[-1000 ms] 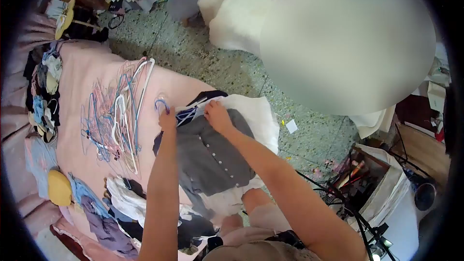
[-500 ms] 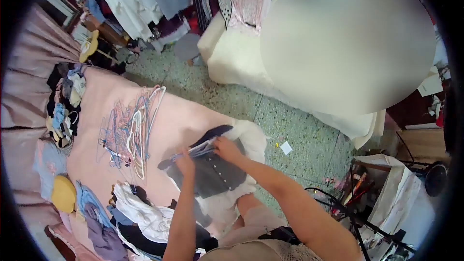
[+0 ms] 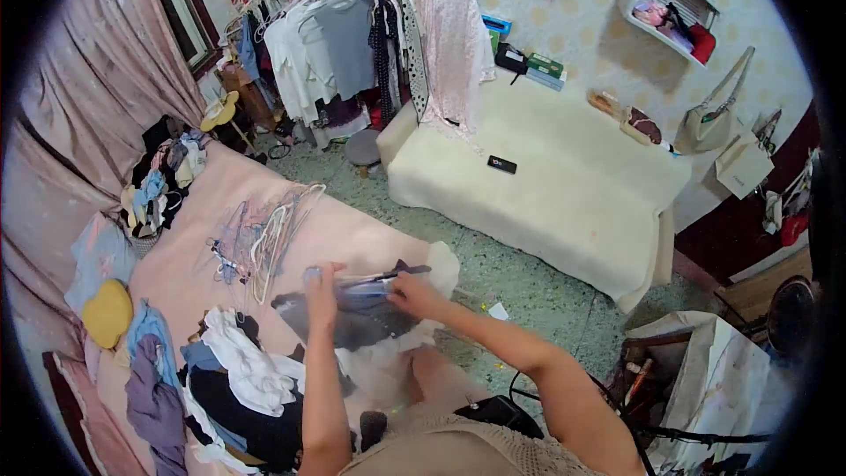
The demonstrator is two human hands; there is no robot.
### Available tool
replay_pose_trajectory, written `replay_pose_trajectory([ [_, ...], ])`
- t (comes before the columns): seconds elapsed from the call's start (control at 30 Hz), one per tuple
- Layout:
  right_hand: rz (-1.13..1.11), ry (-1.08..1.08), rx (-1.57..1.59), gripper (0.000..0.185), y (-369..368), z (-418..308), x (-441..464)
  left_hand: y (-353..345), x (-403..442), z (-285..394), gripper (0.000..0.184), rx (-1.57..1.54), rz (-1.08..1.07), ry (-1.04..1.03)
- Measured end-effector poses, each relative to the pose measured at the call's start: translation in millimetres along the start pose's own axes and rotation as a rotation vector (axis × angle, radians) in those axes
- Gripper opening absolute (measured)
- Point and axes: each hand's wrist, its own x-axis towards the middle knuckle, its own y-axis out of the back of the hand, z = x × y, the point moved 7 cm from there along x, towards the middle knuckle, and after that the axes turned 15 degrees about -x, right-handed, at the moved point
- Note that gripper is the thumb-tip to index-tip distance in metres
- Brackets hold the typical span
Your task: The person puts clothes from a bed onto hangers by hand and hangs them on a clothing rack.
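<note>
A dark grey buttoned garment (image 3: 366,319) hangs in front of me over my lap and the bed's edge, slightly blurred. Along its upper edge lies a pale bluish-white clothes hanger (image 3: 363,288). My left hand (image 3: 322,300) is closed around the hanger's left part. At the other side, the fingers of my right hand (image 3: 414,294) pinch the hanger near the garment's dark top edge; exactly how much cloth is in them is hidden. A tangled pile of clothes hangers (image 3: 269,242) rests on the pink bed (image 3: 344,229) beyond my left hand.
Heaped clothes (image 3: 256,379) lie left of my lap, with a yellow cushion-like item (image 3: 107,313) farther left. Across the speckled floor (image 3: 476,269) stands a cream-covered sofa (image 3: 546,185) with a phone (image 3: 502,164). A loaded clothes rack (image 3: 326,44) stands behind; a storage box (image 3: 705,370) is at right.
The view has tilted up, showing more of the sofa, rack and wall. Both hands keep hold of the hanger, and the grey garment now hangs more bunched, its button row no longer clear.
</note>
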Motion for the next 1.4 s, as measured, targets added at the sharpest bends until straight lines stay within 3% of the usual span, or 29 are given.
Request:
replay_pose_trajectory([
  [0.17, 0.046, 0.05, -0.102, 0.027, 116, -22, -17, -53, -1, 74, 0.032, -0.323, -0.137, -0.079],
  [0.23, 0.444, 0.025, 0.02, 0.028, 177, -21, -24, -74, -1, 105, 0.032, -0.44, -0.188, -0.12],
  [0.3, 0.478, 0.06, -0.026, 0.031, 204, -12, -27, -100, -3, 130, 0.032, -0.406, -0.241, -0.093],
  [0.37, 0.287, 0.102, -0.163, 0.032, 208, 5, -25, -131, 7, 136, 0.031, -0.436, -0.285, -0.093],
  [0.5, 0.231, 0.034, -0.285, 0.034, 226, 73, -31, -213, 23, 159, 0.031, -0.429, -0.417, -0.082],
  [0.67, -0.066, -0.179, 0.018, 0.034, 277, 152, -51, -319, 41, 176, 0.03, -0.5, -0.55, -0.012],
  [0.77, -0.063, -0.212, 0.1, 0.034, 305, 184, -53, -361, 52, 186, 0.03, -0.493, -0.587, -0.017],
  [1.07, 0.049, -0.224, 0.102, 0.036, 319, 232, -7, -379, 105, 173, 0.03, -0.462, -0.376, -0.003],
  [1.4, -0.098, -0.048, 0.192, 0.046, 281, 245, 100, -344, 190, 150, 0.031, -0.468, -0.223, 0.012],
])
